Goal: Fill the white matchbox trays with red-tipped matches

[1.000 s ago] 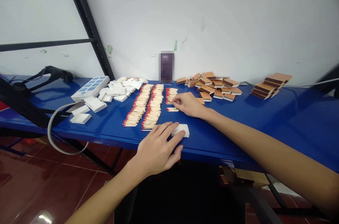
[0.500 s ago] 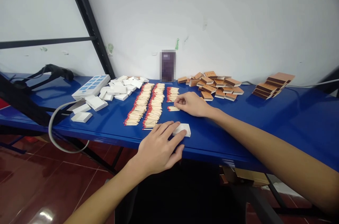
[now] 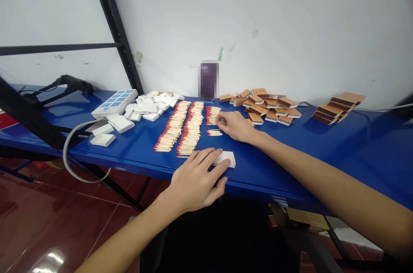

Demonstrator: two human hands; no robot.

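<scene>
My left hand (image 3: 198,178) lies at the front of the blue table with its fingers spread. Its fingertips rest on and beside a small white matchbox tray (image 3: 228,159). Farther back, my right hand (image 3: 237,126) is closed in a pinch at the stick ends of a short row of matches (image 3: 212,115); how many it grips is hidden. Just in front of that row lies a small group of matches (image 3: 214,133). Two long rows of red-headed matches, the nearer one (image 3: 190,129) and the outer one (image 3: 172,127), run to the left of my hands.
White trays (image 3: 148,106) are heaped at the left, by a white power strip (image 3: 116,103) with a looping cable. Brown matchbox sleeves (image 3: 271,105) pile up at the right. More sleeves (image 3: 338,107) stand stacked farther right. A blurred dark object (image 3: 208,80) leans against the wall.
My right hand has shifted slightly away from me, from the small group of matches to the short row behind it. My left hand has stayed on the tray. The view has turned slightly left.
</scene>
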